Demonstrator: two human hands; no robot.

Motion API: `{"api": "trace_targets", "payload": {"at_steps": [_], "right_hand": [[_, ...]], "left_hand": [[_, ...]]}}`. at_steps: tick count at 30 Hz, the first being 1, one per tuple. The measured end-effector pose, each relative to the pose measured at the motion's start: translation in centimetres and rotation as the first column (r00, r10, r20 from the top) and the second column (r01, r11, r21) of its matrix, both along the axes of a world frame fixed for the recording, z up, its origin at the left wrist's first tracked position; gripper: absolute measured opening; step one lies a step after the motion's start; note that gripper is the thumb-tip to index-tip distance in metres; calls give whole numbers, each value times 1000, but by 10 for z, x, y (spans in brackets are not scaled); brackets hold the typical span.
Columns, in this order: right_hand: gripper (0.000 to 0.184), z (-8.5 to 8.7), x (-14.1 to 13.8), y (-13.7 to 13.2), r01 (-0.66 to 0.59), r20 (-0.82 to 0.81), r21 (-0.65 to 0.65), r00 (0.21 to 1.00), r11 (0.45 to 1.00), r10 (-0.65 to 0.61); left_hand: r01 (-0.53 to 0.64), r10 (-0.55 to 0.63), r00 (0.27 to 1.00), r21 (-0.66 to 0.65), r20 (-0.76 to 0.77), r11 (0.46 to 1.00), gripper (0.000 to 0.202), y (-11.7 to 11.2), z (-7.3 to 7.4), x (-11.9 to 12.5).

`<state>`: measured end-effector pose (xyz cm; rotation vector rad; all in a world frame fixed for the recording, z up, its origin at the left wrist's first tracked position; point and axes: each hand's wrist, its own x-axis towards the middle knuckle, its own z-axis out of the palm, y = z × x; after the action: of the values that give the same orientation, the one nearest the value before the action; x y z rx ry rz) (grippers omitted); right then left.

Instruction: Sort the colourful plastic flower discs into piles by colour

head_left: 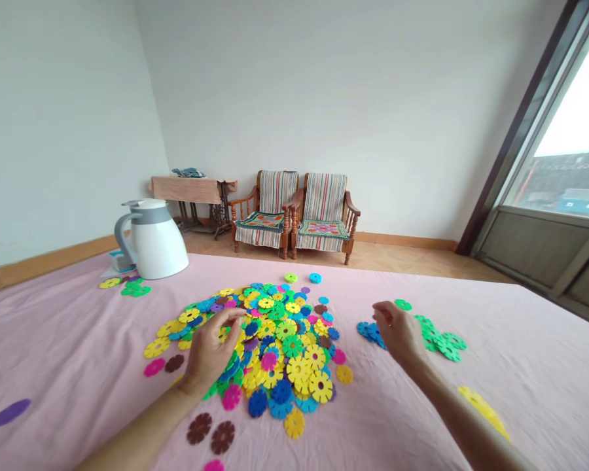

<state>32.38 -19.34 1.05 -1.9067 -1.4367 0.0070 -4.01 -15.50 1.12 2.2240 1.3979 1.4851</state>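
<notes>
A large heap of flat, notched plastic discs [289, 347] in many colours lies on the pink cloth. My left hand [209, 353] hovers over the heap's left side, fingers loosely curved, a gap showing between thumb and forefinger; no disc is visible in it. To the right of the heap, my right hand [400, 333] has its fingers curled together beside a small group of blue discs [368, 330]. Whatever those fingers may hold is hidden. Beyond that hand lie several green discs [444, 343], and yellow discs [483, 412] sit by the right forearm.
A white and grey jug [157, 242] stands at the back left, near a few green discs [135, 288]. Brown discs [223, 437] lie at the front, and a purple disc [10, 413] is far left. Two wooden armchairs [294, 216] stand beyond the cloth-covered surface [530, 366].
</notes>
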Motion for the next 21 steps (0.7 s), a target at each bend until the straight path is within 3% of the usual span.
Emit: {"api": "trace_targets", "payload": {"at_steps": [3,7,14,21], "right_hand": [[25,-9,-47,-7,-215,-36,25,976,976,216],[26,-22,-77,-17,-345,-14,77,938,935,347],[25,-28,-78,-18,-386,-40,104,919,916,392],[23,-28,-80,-19,-394,-59,115,914,912,402]], "left_hand": [[137,-130,982,40,-136,990,18,-9,9,10],[329,-339,888,-85,-311,941,21,-20,23,28],[342,-434,656,-269,-617,900,51,-7,47,48],[374,-537,497,-390,-682,841,35,19,60,59]]}}
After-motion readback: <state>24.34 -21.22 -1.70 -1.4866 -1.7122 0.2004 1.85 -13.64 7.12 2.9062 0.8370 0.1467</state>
